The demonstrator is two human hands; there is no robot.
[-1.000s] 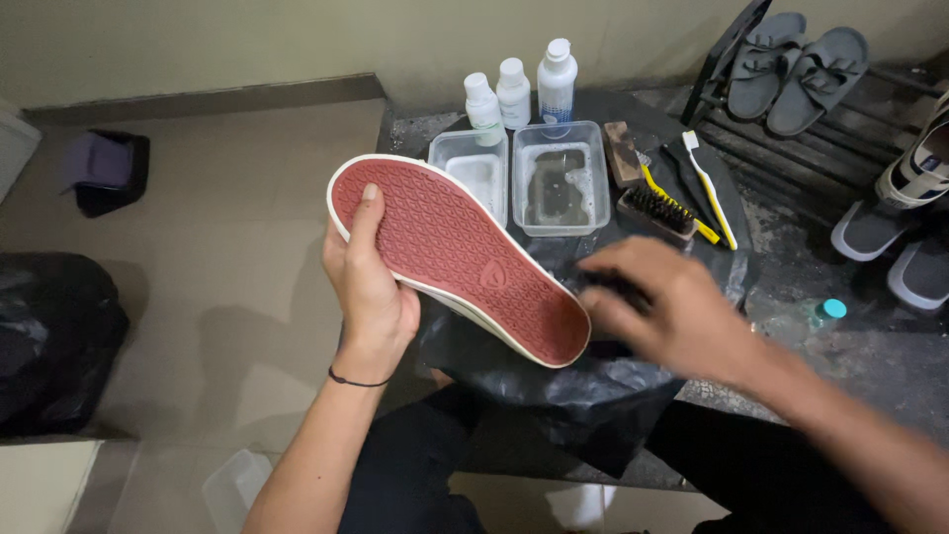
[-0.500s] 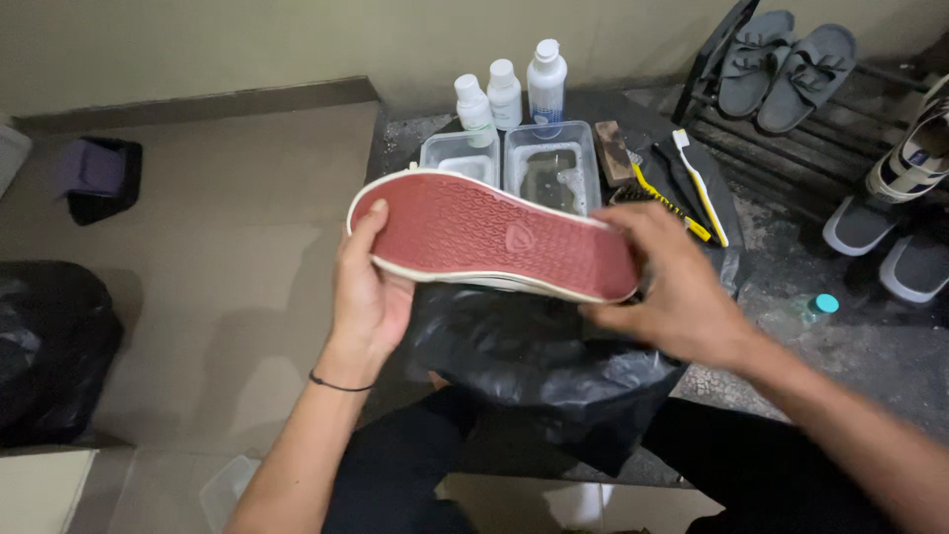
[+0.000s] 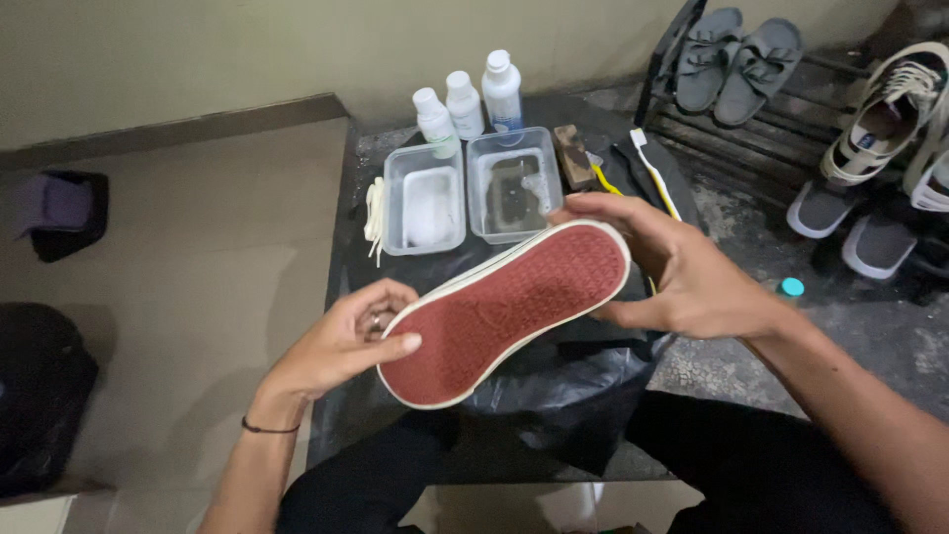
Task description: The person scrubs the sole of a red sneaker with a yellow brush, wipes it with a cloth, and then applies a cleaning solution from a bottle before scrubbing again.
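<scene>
Gripping the heel end of a shoe [image 3: 504, 316], the left hand [image 3: 341, 341] was seen with its thumb laid across the red sole and its fingers curled round the edge behind. The toe end was grasped by the right hand [image 3: 682, 277], fingers wrapped over the rim and the palm set behind it. The shoe was held sole-up between both hands, tilted so that the toe sat higher and to the right, above a crumpled black plastic bag [image 3: 554, 381] that was spread over the near part of the dark tabletop [image 3: 346, 396]. A thin dark band [image 3: 267, 428] was worn on the left wrist.

Beyond the shoe, two clear plastic tubs were set side by side: the left tub [image 3: 423, 210] held something pale, the right tub [image 3: 514, 185] held murky water. White laces [image 3: 374, 213] were laid just beside the left tub. Three white bottles [image 3: 465, 104] were lined up behind the tubs. To the right of the tubs a brown brush [image 3: 573, 158] and a white toothbrush [image 3: 654, 168] were placed.

On the floor to the right, a small teal cap [image 3: 792, 287] was seen. Grey sandals [image 3: 736, 54] were rested on a wooden rack [image 3: 771, 133], and pale sneakers [image 3: 885, 114] were kept further right.
</scene>
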